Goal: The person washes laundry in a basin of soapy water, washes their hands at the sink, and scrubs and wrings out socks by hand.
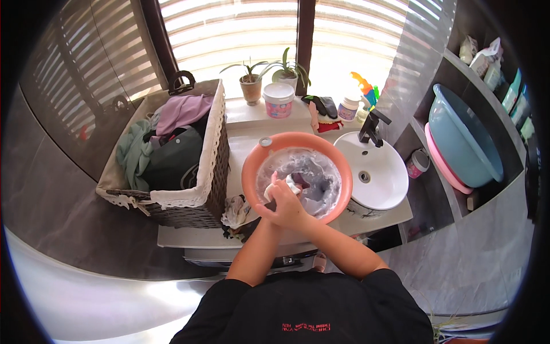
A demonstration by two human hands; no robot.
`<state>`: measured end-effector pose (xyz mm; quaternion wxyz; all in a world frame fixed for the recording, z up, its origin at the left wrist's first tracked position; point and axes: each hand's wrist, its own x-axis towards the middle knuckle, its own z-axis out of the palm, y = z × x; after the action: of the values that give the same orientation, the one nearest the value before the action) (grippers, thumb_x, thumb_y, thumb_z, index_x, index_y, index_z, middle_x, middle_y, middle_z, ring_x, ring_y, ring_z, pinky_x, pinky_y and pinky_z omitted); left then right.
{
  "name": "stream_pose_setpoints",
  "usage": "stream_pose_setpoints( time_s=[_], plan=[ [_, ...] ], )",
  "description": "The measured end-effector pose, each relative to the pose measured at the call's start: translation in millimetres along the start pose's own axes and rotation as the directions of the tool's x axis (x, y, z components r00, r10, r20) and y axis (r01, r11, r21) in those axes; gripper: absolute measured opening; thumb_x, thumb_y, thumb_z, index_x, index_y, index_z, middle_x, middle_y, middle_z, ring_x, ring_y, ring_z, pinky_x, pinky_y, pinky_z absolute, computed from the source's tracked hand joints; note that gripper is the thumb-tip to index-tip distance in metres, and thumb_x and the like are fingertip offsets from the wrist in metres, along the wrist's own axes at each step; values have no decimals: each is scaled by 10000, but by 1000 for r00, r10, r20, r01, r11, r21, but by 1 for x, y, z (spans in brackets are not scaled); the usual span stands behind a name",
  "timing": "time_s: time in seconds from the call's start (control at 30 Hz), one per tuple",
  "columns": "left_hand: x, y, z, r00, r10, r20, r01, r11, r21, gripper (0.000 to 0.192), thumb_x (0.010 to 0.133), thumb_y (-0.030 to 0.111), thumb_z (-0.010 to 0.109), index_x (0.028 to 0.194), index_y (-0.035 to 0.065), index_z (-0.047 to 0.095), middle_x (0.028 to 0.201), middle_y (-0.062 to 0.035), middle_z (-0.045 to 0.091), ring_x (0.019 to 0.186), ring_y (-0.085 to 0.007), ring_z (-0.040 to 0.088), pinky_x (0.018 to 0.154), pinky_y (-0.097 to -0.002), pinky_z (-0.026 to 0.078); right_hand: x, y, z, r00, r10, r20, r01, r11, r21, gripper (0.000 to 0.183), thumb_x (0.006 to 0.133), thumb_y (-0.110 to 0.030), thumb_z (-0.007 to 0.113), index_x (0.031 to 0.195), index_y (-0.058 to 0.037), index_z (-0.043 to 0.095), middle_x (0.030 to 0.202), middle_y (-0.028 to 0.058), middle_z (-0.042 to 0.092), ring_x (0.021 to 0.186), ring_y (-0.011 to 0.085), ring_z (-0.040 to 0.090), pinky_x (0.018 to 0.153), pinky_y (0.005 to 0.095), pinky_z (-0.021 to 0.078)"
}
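Over soapy grey water, my right hand (285, 205) grips a wet white cloth (292, 184). My left hand (271, 224) is beneath it, mostly covered by the right, and appears closed on the same cloth. A dark maroon patch (302, 180) shows beside the white fabric; whether it belongs to the same piece cannot be told. Both hands are inside the near left part of an orange plastic basin (253, 165). Foam swirls around the water's edge. A small round pale object (265, 142) rests on the basin's far left rim.
A lined wicker basket (217, 172) of clothes stands left. Right is a white washbasin (389, 180) with a black faucet (371, 129). Crumpled fabric (236, 211) lies at the counter's left front. Behind are a pink-labelled tub (278, 103), potted plants (251, 90) and folded dark cloths (324, 107).
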<state>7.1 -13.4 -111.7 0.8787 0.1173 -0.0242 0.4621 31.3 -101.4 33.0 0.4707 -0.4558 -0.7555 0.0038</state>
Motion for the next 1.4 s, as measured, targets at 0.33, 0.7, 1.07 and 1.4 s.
stream_pose_setpoints(
  time_s=[0.33, 0.7, 1.07, 1.4],
  plan=[
    [14, 7, -6, 997, -23, 79, 40, 974, -224, 423, 916, 539, 388, 1027, 167, 556, 1036, -81, 583, 957, -234, 594, 812, -431, 508, 18, 49, 18, 953, 257, -158, -283, 944, -170, 290, 780, -309, 647, 689, -41, 584, 680, 160, 594, 641, 368, 595, 608, 447, 488],
    [9, 5, 32, 926, 25, -378, 38, 987, 159, 416, 891, 381, 562, 1095, 28, 481, 1081, -132, 554, 967, -283, 594, 831, -486, 496, 30, 119, -25, 678, 647, -348, -692, 722, -6, 213, 866, -253, 614, 897, -43, 624, 776, 192, 647, 743, 379, 631, 672, 421, 492],
    [-4, 15, -13, 981, 120, 149, -173, 887, 428, 536, 936, 490, 369, 1197, 36, 486, 1062, -92, 546, 992, -211, 533, 911, -392, 422, 10, 10, 24, 995, 86, 50, -72, 970, -231, 178, 816, -243, 591, 796, -82, 664, 827, 182, 648, 771, 327, 642, 701, 419, 499],
    [0, 20, 32, 910, -17, -413, -32, 993, -112, 350, 949, 417, 351, 869, 127, 530, 841, -46, 581, 814, -213, 600, 780, -396, 512, -1, 75, 14, 925, 346, -156, -376, 891, -254, 242, 798, -262, 613, 650, -71, 612, 617, 165, 594, 583, 354, 605, 545, 431, 479]
  ],
)
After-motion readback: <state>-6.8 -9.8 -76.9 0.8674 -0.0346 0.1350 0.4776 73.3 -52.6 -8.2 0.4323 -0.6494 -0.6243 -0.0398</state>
